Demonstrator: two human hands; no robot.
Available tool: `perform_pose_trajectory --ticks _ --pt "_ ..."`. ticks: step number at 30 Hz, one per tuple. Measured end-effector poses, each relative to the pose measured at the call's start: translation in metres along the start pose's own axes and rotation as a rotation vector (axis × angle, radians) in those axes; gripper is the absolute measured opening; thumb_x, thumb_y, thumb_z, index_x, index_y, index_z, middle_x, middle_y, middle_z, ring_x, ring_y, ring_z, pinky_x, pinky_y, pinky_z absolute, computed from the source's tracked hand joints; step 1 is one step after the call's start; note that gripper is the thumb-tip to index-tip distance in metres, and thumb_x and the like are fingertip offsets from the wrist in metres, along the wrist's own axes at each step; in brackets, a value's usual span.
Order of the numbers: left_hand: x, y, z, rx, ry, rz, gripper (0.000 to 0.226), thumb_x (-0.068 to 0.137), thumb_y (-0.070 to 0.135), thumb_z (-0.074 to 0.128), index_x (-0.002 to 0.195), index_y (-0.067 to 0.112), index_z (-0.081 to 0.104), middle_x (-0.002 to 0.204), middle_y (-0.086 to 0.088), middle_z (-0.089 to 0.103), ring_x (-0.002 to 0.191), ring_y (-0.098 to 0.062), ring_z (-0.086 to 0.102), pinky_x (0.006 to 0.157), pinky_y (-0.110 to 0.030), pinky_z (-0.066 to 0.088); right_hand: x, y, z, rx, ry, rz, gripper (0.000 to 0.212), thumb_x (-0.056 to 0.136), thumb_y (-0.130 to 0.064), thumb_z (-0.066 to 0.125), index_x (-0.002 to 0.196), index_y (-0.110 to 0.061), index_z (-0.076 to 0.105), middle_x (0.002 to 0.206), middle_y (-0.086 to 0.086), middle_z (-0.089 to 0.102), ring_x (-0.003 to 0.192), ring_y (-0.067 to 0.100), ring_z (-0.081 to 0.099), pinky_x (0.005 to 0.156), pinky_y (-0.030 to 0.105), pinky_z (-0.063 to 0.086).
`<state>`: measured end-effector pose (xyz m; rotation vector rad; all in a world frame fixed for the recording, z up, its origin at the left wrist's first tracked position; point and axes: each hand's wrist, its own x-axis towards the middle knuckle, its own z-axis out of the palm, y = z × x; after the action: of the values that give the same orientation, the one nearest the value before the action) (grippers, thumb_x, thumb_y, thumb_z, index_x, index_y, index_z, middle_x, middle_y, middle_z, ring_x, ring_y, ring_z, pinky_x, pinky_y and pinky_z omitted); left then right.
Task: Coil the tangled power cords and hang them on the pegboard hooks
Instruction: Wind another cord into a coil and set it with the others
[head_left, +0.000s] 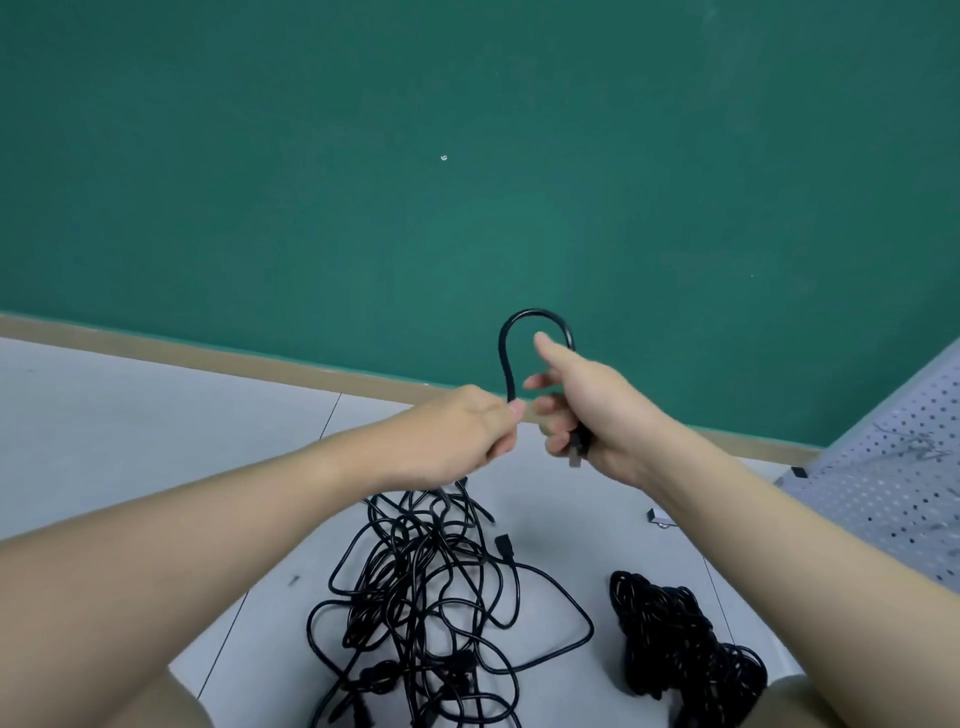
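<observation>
A black power cord (511, 332) arches in a small loop above both hands. My left hand (457, 436) pinches the cord just below the loop's left leg. My right hand (587, 410) grips the loop's other end, with the cord's plug end showing under its fingers. From the left hand the cord drops into a tangled pile of black cords (431, 603) on the floor. A white pegboard (893, 478) leans at the right edge; no hooks are visible on it.
A denser bundle of black cord (675, 634) lies on the light tiled floor (130, 426) to the right of the tangle. A green wall (415, 182) with a tan baseboard stands ahead. A small white object (660, 517) lies near the pegboard.
</observation>
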<state>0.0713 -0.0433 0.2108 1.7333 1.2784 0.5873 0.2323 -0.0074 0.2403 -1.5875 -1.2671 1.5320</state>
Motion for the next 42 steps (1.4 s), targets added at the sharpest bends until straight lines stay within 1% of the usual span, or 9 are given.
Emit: perform_pose_trajectory --ticks 3,7,11,17,21,27,33,38,42 --pt "-0.006 0.012 0.010 0.006 -0.035 -0.008 0.046 0.113 0.024 0.030 0.072 0.011 0.046 0.054 0.006 0.039 0.036 0.002 0.036 0.041 -0.012 0.026 -0.009 -0.003 0.004 -0.130 -0.161 0.025 0.056 0.093 -0.058 0.067 0.111 -0.005 0.068 0.061 -0.003 0.053 0.040 0.010 0.030 0.038 0.019 0.026" --pt "-0.010 0.008 0.014 -0.065 -0.078 -0.050 0.041 0.112 0.031 0.030 0.077 0.015 0.043 0.057 0.006 0.038 0.043 -0.008 0.030 0.044 -0.022 0.027 -0.013 -0.006 0.000 -0.195 -0.347 -0.094 0.034 0.093 -0.048 0.071 0.073 -0.020 0.072 0.075 0.006 0.060 0.051 0.017 0.035 0.039 0.019 0.021" --pt "-0.007 0.005 0.012 -0.075 -0.086 -0.025 0.047 0.112 0.041 0.028 0.079 0.016 0.050 0.052 0.012 0.040 0.045 -0.008 0.030 0.046 -0.025 0.028 -0.001 0.003 -0.008 -0.255 -0.375 -0.228 0.031 0.098 -0.034 0.071 0.078 -0.011 0.069 0.065 0.014 0.052 0.054 0.022 0.030 0.045 0.025 0.019" --pt "0.005 -0.035 0.021 0.036 -0.034 -0.035 0.043 0.108 0.050 0.035 0.086 0.022 0.060 0.069 0.009 0.056 0.064 -0.013 0.049 0.070 -0.040 0.049 0.017 0.000 -0.014 -0.204 0.222 -0.386 0.036 0.111 -0.028 0.041 0.077 -0.018 0.043 0.064 0.002 0.043 0.055 0.019 0.037 0.057 0.033 0.032" --pt "0.010 -0.057 0.024 0.241 -0.098 -0.095 0.041 0.109 0.050 0.031 0.094 0.021 0.056 0.097 0.001 0.069 0.069 -0.004 0.052 0.067 -0.021 0.043 0.033 0.004 -0.030 0.331 0.272 -0.219 0.028 0.113 -0.022 0.034 0.087 -0.014 0.040 0.058 -0.001 0.032 0.050 0.017 0.056 0.075 0.046 0.062" --pt "0.012 -0.069 0.036 0.371 -0.180 -0.122 0.049 0.108 0.055 0.024 0.082 0.020 0.047 0.087 -0.005 0.062 0.077 -0.021 0.054 0.085 -0.039 0.047 0.035 0.000 -0.054 0.678 0.204 -0.173 0.034 0.113 -0.022 0.035 0.079 -0.021 0.036 0.060 -0.005 0.022 0.043 0.011 0.020 0.042 0.023 0.028" --pt "0.002 -0.018 -0.001 0.518 -0.051 0.163 0.051 0.108 0.052 0.030 0.073 0.016 0.041 0.068 0.003 0.047 0.061 -0.012 0.041 0.064 -0.028 0.036 0.020 -0.001 -0.072 0.214 0.368 -0.258 0.034 0.106 -0.033 0.052 0.081 -0.023 0.030 0.064 -0.004 0.022 0.045 0.012 0.021 0.045 0.027 0.023" --pt "-0.015 0.004 -0.029 0.570 0.189 0.359 0.054 0.098 0.065 0.028 0.069 0.022 0.041 0.053 0.005 0.039 0.053 -0.015 0.040 0.052 -0.032 0.034 -0.010 -0.001 -0.044 -0.086 0.076 -0.082 0.060 0.074 -0.081 0.067 0.088 -0.027 0.046 0.082 -0.001 0.040 0.045 0.014 0.032 0.046 0.025 0.030" --pt "-0.022 0.020 -0.035 0.539 0.390 0.513 0.038 0.101 0.056 0.034 0.073 0.034 0.046 0.059 0.017 0.051 0.052 -0.010 0.044 0.048 -0.036 0.040 -0.033 -0.008 -0.016 -0.179 -0.220 -0.082 0.087 0.053 -0.092 0.063 0.101 -0.020 0.058 0.088 0.002 0.044 0.052 0.014 0.035 0.051 0.027 0.031"
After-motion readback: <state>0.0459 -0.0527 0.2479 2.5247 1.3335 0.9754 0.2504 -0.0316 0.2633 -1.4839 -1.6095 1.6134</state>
